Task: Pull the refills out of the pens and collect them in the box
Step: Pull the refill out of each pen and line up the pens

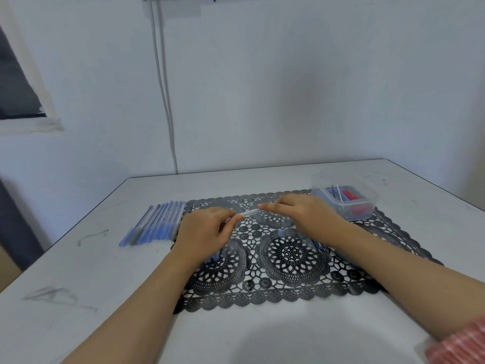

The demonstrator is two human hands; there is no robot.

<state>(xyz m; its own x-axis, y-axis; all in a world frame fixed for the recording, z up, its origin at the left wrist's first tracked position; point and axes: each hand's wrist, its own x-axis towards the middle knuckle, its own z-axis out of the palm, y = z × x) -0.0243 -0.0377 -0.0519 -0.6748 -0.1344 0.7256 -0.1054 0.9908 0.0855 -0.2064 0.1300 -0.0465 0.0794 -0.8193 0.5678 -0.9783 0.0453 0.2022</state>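
here, seen from above, two bare forearms reach over a black lace-patterned mat (288, 261) on a white table (78, 298). between the hands is a clear pen (249, 213), held level just above the mat's far half. the left hand (207, 232) has its fingers curled round the pen's left end, hiding that end. the right hand (301, 211) pinches the right end with its fingertips. the pen is blurred, so it is hard to tell whether a refill shows.

to the left, half off the mat's edge, a row of blue-capped pens (154, 224) lies side by side on the table. at the far right corner of the mat stands a clear plastic box (367, 203). blue and red pieces and a few thin sticks lie in it, blurred by its frosted wall.

a few dark thin sticks (320, 245) lie on the mat, partly hidden by the right forearm. a small blue piece (280, 232) lies near the mat's middle. a red ribbed cuff (462, 345) is cut off at the near right corner.
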